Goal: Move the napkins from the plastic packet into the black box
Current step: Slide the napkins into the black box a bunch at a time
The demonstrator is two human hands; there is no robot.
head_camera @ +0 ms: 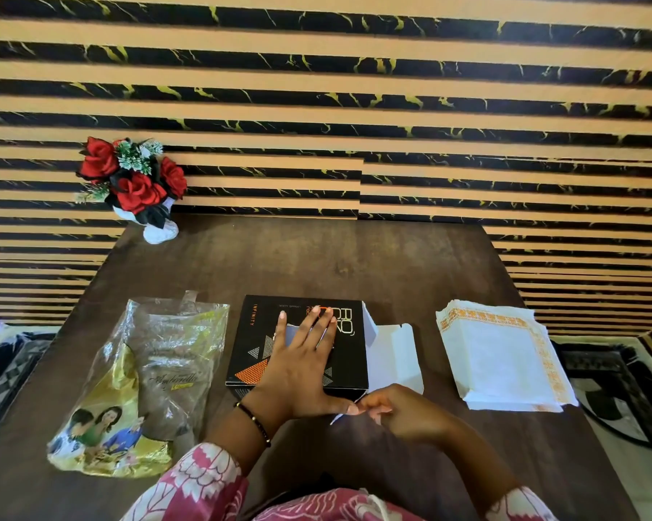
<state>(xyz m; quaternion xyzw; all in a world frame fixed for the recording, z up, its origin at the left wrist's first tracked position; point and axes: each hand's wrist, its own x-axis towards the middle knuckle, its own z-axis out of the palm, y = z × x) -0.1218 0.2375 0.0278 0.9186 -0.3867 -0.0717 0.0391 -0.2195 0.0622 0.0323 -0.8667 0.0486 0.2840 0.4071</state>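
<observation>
Head view: left hand (301,364) spread flat, pressing the black box (298,344) down; right hand (395,409) curled, pinching a white flap at its near right corner. The napkins (503,355) lie stacked to the right — nearer the right hand — while the plastic packet (143,385) looks emptied.

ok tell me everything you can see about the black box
The black box is flat printed cardboard with orange and grey dotted triangles and pale lettering on top. It lies on the dark wooden table, between the plastic packet and the napkins. Its right end is open, white flaps folded out. The left hand presses flat on its lid; the right hand pinches a flap at its near right corner.
</observation>
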